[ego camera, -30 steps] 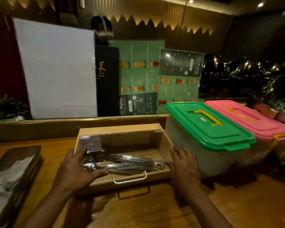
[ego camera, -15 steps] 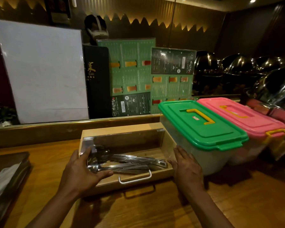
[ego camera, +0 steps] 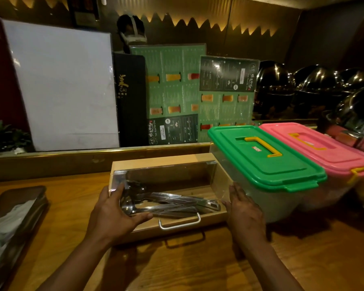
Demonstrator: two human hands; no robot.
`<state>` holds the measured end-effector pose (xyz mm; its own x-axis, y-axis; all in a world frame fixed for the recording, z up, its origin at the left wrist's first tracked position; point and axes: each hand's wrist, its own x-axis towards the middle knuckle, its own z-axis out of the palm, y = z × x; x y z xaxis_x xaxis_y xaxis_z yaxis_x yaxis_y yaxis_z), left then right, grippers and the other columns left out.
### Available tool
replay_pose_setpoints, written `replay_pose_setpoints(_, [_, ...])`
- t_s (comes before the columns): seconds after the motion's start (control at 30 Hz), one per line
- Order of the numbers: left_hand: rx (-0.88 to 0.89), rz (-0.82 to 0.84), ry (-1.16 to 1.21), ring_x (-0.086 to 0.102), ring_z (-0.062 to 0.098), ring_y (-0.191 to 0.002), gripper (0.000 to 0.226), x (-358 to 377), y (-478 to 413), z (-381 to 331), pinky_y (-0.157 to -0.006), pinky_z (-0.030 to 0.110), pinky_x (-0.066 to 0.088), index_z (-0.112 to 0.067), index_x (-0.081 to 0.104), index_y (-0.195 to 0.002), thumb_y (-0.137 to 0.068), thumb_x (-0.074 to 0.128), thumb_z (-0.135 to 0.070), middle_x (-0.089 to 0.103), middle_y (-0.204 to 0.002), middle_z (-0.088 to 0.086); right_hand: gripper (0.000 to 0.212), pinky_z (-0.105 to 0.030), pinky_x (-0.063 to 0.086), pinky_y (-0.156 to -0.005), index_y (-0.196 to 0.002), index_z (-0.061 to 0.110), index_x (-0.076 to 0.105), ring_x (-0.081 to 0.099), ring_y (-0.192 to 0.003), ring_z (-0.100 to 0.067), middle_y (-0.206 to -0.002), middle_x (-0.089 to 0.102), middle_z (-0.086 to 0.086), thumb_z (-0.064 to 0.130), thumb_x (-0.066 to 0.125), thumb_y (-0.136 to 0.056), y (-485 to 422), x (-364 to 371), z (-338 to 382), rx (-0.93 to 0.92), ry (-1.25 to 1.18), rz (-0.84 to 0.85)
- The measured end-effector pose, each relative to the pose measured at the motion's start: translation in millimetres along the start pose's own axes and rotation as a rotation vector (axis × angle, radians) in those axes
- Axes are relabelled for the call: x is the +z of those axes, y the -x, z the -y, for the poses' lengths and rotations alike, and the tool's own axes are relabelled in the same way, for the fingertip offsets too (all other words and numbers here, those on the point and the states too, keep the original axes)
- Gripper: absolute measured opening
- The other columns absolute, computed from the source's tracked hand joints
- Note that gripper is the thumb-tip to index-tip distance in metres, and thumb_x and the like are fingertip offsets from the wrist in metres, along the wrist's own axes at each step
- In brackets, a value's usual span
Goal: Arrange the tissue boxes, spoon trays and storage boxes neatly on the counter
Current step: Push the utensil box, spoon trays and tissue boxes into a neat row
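A wooden spoon tray (ego camera: 162,160) with a clear lid and a metal front handle rests on the counter, with several metal spoons (ego camera: 172,203) inside. My left hand (ego camera: 114,215) grips its left front corner, thumb laid across the lid. My right hand (ego camera: 243,211) presses flat against its right end, fingers together. Right beside the tray stands a clear storage box with a green lid (ego camera: 263,156), and a pink-lidded storage box (ego camera: 319,148) sits behind that. A dark tissue box (ego camera: 19,198) with white tissue lies at the far left.
The wooden counter (ego camera: 198,265) has a raised ledge (ego camera: 51,162) at the back. A white board (ego camera: 61,87), a black menu (ego camera: 130,97) and green menu cards (ego camera: 177,91) lean behind it. Shiny chafing-dish lids (ego camera: 315,85) fill the right; a small plant (ego camera: 4,133) sits far left.
The spoon tray has slid slightly rightward and back, closer to the green-lidded box, with both hands still on its ends. The view has shifted so the tissue box sits further left.
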<state>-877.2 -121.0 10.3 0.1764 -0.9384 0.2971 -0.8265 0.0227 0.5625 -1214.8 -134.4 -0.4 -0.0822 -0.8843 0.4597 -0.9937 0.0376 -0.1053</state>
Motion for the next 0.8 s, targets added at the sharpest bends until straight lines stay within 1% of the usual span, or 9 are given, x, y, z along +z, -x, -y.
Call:
replay_pose_setpoints(0.07, [-0.004, -0.004, 0.002, 0.054, 0.022, -0.115, 0.123, -0.6, 2.1, -3.2, -0.081, 0.033, 0.056, -0.033, 0.044, -0.143, -0.038, 0.061, -0.094, 0.047, -0.133, 0.0, 0.054, -0.041, 0.055, -0.08, -0.141, 0.01, 0.05, 0.063, -0.115, -0.029, -0.148, 0.05, -0.008, 0.025, 0.065, -0.092, -0.2, -4.7, 1.9, 0.002, 0.038, 0.021])
replay_pose_setpoints(0.1, [-0.01, -0.001, 0.002, 0.053, 0.022, -0.115, 0.123, -0.5, 2.8, -4.1, -0.081, 0.033, 0.055, -0.032, 0.044, -0.144, -0.039, 0.061, -0.093, 0.047, -0.133, 0.001, 0.055, -0.04, 0.054, -0.082, -0.146, 0.012, 0.044, 0.061, -0.118, -0.026, -0.153, 0.044, -0.006, 0.025, 0.061, -0.094, -0.4, -7.4, 3.0, 0.003, 0.057, 0.036])
replay_pose_setpoints(0.17, [-0.021, 0.006, -0.006, 0.054, 0.022, -0.115, 0.123, -0.3, 2.7, -4.1, -0.081, 0.032, 0.055, -0.034, 0.043, -0.144, -0.038, 0.061, -0.094, 0.047, -0.133, 0.0, 0.059, -0.039, 0.051, -0.088, -0.152, 0.016, 0.031, 0.055, -0.125, -0.023, -0.161, 0.03, 0.001, 0.028, 0.052, -0.099, -1.0, -11.8, 4.9, 0.017, 0.071, 0.084])
replay_pose_setpoints(0.2, [-0.025, 0.011, -0.012, 0.054, 0.021, -0.115, 0.124, -0.5, 2.1, -3.7, -0.081, 0.033, 0.056, -0.035, 0.042, -0.144, -0.037, 0.059, -0.096, 0.047, -0.133, 0.0, 0.06, -0.039, 0.05, -0.089, -0.153, 0.017, 0.028, 0.053, -0.126, -0.022, -0.162, 0.027, 0.003, 0.03, 0.049, -0.099, -0.9, -13.9, 6.0, 0.028, 0.071, 0.101])
replay_pose_setpoints(0.33, [-0.034, 0.018, -0.011, 0.055, 0.023, -0.115, 0.127, -0.6, 0.4, -3.0, -0.08, 0.035, 0.057, -0.034, 0.042, -0.144, -0.036, 0.057, -0.099, 0.048, -0.133, 0.001, 0.061, -0.04, 0.049, -0.087, -0.153, 0.018, 0.03, 0.056, -0.122, -0.022, -0.161, 0.028, 0.005, 0.031, 0.051, -0.097, 1.4, -21.4, 8.6, 0.049, 0.075, 0.118])
replay_pose_setpoints(0.5, [-0.03, 0.032, -0.004, 0.055, 0.023, -0.114, 0.126, -2.9, -1.5, -2.2, -0.08, 0.037, 0.059, -0.036, 0.045, -0.142, -0.034, 0.055, -0.1, 0.049, -0.13, 0.0, 0.063, -0.044, 0.048, -0.096, -0.154, 0.018, 0.027, 0.049, -0.13, -0.025, -0.163, 0.025, 0.001, 0.036, 0.048, -0.098, 2.0, -29.6, 12.4, 0.052, 0.077, 0.18])
replay_pose_setpoints(0.6, [-0.045, 0.05, 0.005, 0.053, 0.026, -0.12, 0.13, -2.8, -3.2, 0.5, -0.084, 0.042, 0.059, -0.036, 0.043, -0.144, -0.032, 0.056, -0.101, 0.047, -0.137, 0.003, 0.066, -0.043, 0.045, -0.1, -0.155, 0.018, 0.024, 0.045, -0.133, -0.026, -0.163, 0.023, 0.0, 0.04, 0.047, -0.097, 3.4, -31.6, 11.8, 0.046, 0.067, 0.208])
replay_pose_setpoints(0.67, [-0.046, 0.052, 0.013, 0.051, 0.027, -0.125, 0.128, -3.4, -2.5, 0.3, -0.087, 0.044, 0.058, -0.037, 0.042, -0.144, -0.034, 0.06, -0.099, 0.045, -0.142, 0.003, 0.067, -0.042, 0.043, -0.102, -0.155, 0.018, 0.023, 0.044, -0.135, -0.027, -0.164, 0.022, 0.0, 0.044, 0.045, -0.097, 3.6, -33.2, 11.2, 0.045, 0.05, 0.217])
replay_pose_setpoints(0.8, [-0.039, 0.07, 0.071, 0.051, 0.023, -0.124, 0.125, -6.4, -1.0, 1.3, -0.089, 0.038, 0.057, -0.035, 0.04, -0.147, -0.039, 0.068, -0.091, 0.044, -0.142, 0.0, 0.071, -0.04, 0.039, -0.108, -0.157, 0.019, 0.017, 0.037, -0.141, -0.028, -0.165, 0.016, 0.001, 0.05, 0.041, -0.098, 2.9, -36.7, 12.9, 0.056, 0.027, 0.257])
